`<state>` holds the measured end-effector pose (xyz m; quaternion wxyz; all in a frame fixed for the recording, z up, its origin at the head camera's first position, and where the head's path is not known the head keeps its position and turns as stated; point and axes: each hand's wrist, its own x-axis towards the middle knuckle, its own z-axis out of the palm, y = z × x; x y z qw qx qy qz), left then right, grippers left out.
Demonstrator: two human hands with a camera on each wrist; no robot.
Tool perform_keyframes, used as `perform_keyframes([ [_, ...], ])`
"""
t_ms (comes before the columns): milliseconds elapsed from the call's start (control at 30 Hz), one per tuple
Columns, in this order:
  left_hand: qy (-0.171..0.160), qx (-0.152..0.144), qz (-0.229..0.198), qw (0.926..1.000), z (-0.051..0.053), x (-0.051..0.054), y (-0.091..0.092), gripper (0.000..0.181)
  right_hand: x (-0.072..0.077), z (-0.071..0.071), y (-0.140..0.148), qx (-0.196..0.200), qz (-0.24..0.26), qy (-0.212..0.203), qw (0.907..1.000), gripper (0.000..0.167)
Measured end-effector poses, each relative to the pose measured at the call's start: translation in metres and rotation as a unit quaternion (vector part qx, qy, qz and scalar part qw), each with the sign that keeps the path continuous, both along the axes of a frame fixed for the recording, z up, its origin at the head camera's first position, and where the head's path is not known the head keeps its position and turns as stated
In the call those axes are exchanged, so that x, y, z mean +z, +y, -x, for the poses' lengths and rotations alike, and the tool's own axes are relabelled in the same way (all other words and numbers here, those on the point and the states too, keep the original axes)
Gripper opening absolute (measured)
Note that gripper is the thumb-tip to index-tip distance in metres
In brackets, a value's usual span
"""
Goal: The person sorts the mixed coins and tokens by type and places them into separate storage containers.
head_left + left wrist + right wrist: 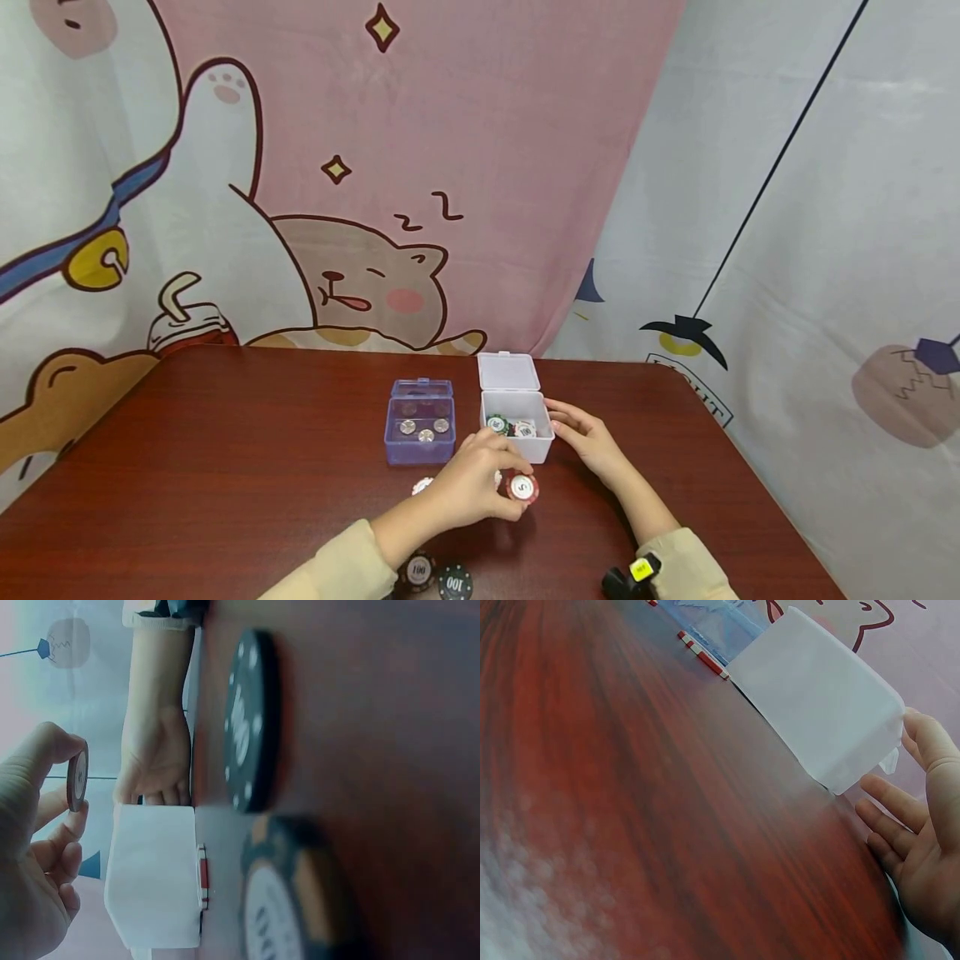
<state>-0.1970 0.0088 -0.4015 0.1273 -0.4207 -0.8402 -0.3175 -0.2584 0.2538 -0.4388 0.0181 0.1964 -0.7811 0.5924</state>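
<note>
My left hand (471,483) pinches a red-edged chip (522,488) marked 5 between thumb and fingers, above the table in front of the white box. In the left wrist view the chip (78,778) is held on edge. The white box (534,448) has its lid up and holds green and white chips (525,428). My right hand (592,442) touches the box's right side with fingers extended; the right wrist view shows the hand (926,825) at the corner of the box (817,697).
A blue translucent box (420,452) with silver coins stands open at the left. A white chip (422,485) and another partly hidden one lie in front of the boxes. Dark chips marked 100 (418,572) are near the table's front edge. A patterned cloth (525,167) hangs behind.
</note>
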Motion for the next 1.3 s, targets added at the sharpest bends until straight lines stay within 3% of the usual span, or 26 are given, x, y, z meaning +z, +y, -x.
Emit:
perform_keyframes([
  [167, 0.0, 0.011, 0.004, 0.9999, 0.007, 0.005, 0.0, 0.034, -0.014, 0.009, 0.006, -0.004, 0.001, 0.003, 1.0, 0.042],
  [367, 0.012, 0.044, -0.011, 0.9989, 0.02, 0.011, -0.001, 0.034, -0.018, 0.01, 0.008, -0.002, 0.001, 0.015, 0.9999, 0.043],
  [700, 0.036, 0.079, -0.047, 0.9951, 0.044, 0.016, -0.003, 0.033, -0.018, 0.01, 0.007, -0.005, 0.002, 0.01, 0.9999, 0.043],
  [1133, 0.014, 0.108, -0.026, 0.9937, 0.063, 0.012, -0.003, 0.038, -0.016, 0.008, 0.007, -0.009, -0.002, 0.0, 1.0, 0.043],
  [1300, -0.001, 0.115, -0.025, 0.993, 0.069, 0.011, -0.001, 0.038, -0.006, 0.003, 0.002, -0.008, -0.003, 0.0, 1.0, 0.042],
])
